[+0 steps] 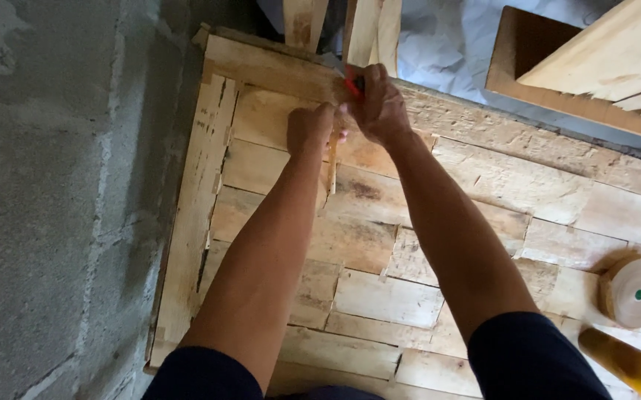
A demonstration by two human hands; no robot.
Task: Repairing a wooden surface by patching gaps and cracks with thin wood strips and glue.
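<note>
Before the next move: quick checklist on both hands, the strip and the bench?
1. Left hand closed on the thin pale wooden strip: ok.
2. Right hand gripping the small red-handled tool: ok; its tip is hidden.
3. Tool tip clear of left fingers: cannot tell, the hands touch.
4. Strip lies over the rough patchwork wooden board surface: ok; whether it rests on it, cannot tell.
5. Tan tape roll and yellow cylindrical container away from both hands: ok.
</note>
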